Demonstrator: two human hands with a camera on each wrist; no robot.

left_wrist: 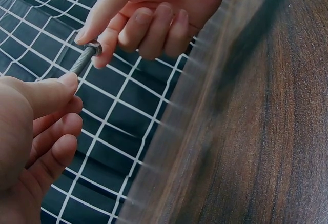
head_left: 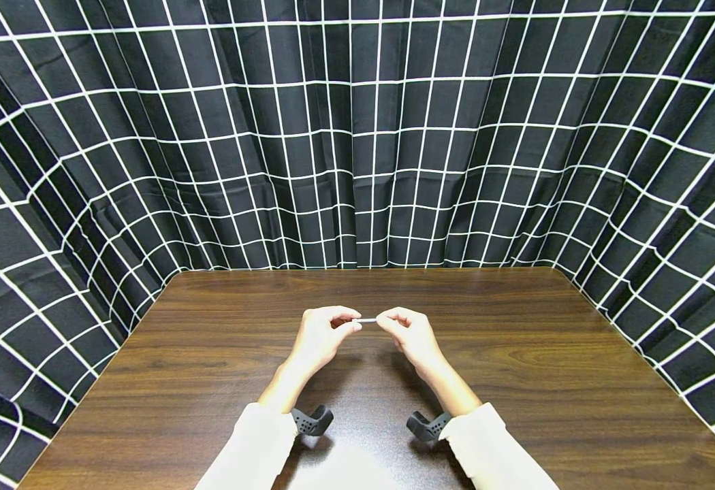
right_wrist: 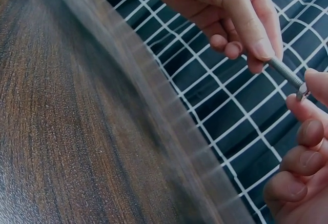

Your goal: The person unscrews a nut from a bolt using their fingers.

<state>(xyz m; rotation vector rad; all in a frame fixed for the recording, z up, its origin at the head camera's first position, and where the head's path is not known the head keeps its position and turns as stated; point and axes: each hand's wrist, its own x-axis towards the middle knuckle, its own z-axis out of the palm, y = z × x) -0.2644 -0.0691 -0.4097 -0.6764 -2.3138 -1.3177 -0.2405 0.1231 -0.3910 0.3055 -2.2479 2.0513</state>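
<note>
Above the table, both hands meet at a thin grey threaded bolt (head_left: pixel 366 320). My left hand (head_left: pixel 317 333) pinches one end of it between thumb and fingers, hiding that end. At the other end sits a shinier hexagonal piece that looks like a nut (right_wrist: pixel 302 91), with the thumb and index finger of my right hand (head_left: pixel 417 338) on either side of it. Grey thread shows between the hands in the left wrist view, on the bolt shaft (left_wrist: pixel 83 60). The other fingers of both hands are loosely curled and hold nothing.
Below the hands lies a brown wood-grain table (head_left: pixel 210 340). A black curtain with white grid lines (head_left: pixel 370 136) hangs behind it and along both sides. Dark wrist mounts (head_left: pixel 313 421) stick out inward from both pale sleeves (head_left: pixel 253 446).
</note>
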